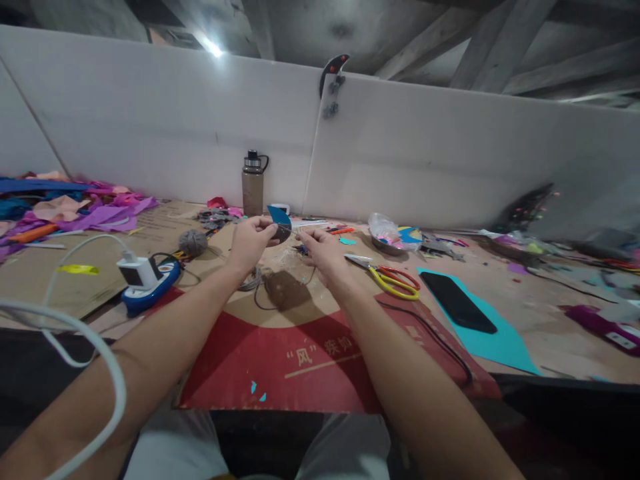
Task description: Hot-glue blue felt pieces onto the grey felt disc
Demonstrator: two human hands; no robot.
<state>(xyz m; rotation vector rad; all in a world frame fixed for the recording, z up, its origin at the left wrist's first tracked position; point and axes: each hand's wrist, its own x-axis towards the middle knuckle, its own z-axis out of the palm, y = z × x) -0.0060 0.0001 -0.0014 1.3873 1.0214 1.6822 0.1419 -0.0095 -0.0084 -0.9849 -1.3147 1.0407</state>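
My left hand (pixel 254 241) is closed in a pinch on a small flat piece (pixel 280 217), blue at the top and dark below, with a curved edge. Close by on the right, my right hand (pixel 323 252) pinches what looks like a thin cord, which runs toward the piece; its exact kind is too small to tell. Below the hands a loop of thin dark cord (pixel 257 300) lies on the red and tan board (pixel 320 377). A small grey coil (pixel 250 280) rests partly behind my left wrist.
Scissors with red and yellow handles (pixel 395 280) lie right of my right hand. Farther right, a black phone (pixel 457 301) rests on a turquoise sheet (pixel 510 350). Leftward are a grey yarn ball (pixel 193 243) and a blue power strip (pixel 150 293). A bottle (pixel 253 187) stands against the white partition (pixel 175 127).
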